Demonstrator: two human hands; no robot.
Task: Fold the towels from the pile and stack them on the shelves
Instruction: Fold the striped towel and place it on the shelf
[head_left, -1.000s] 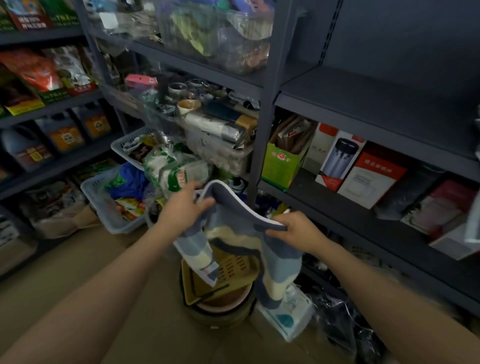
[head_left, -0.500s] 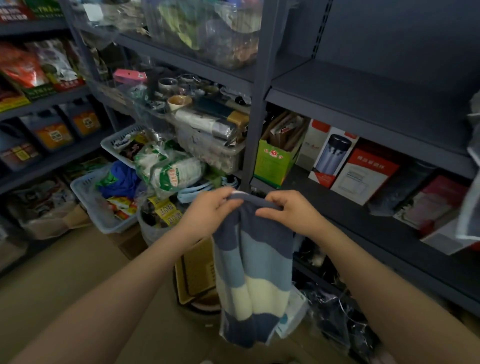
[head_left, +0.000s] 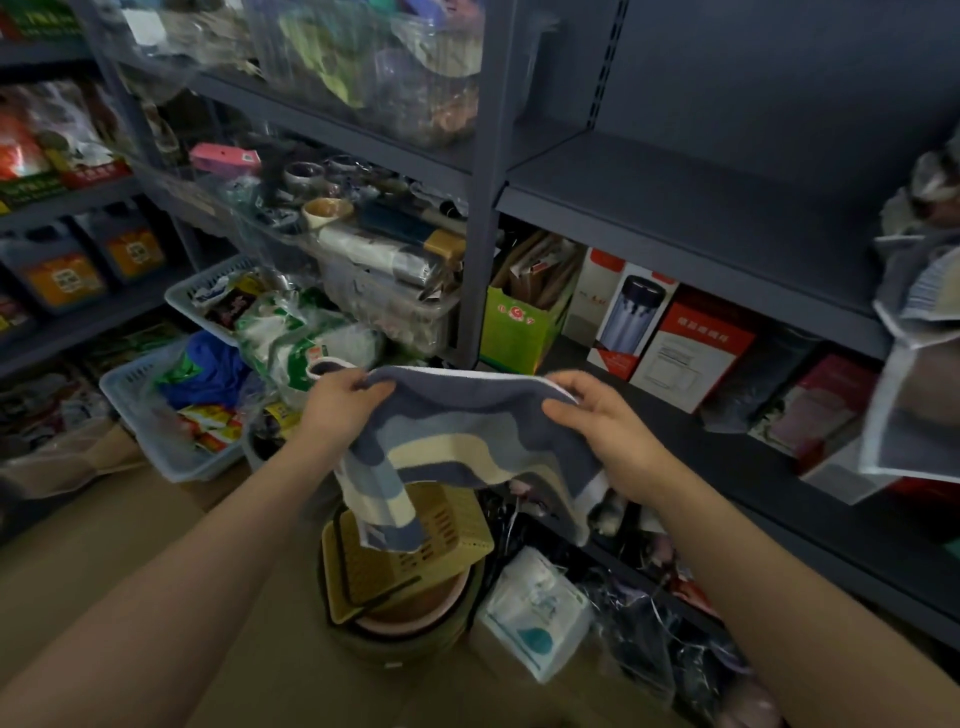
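A striped towel (head_left: 462, 436) in blue, light blue and cream hangs between my hands in front of the grey shelves. My left hand (head_left: 345, 410) grips its upper left corner. My right hand (head_left: 597, 421) pinches the upper right edge, and the top edge stretches wide between them. The lower part droops in folds over a yellow basket. A pile of towels (head_left: 919, 332) hangs off the bare grey shelf (head_left: 675, 208) at the far right.
Boxes (head_left: 691, 348) and a green carton (head_left: 514, 327) stand on the lower shelf. A yellow basket (head_left: 415, 551) sits in stacked tubs on the floor below the towel. Blue plastic baskets (head_left: 156, 415) of packets crowd the left. A white packet (head_left: 530, 613) lies by the tubs.
My hands have moved apart, so the towel that hung narrow and long is now spread wide along its top edge and held more level.
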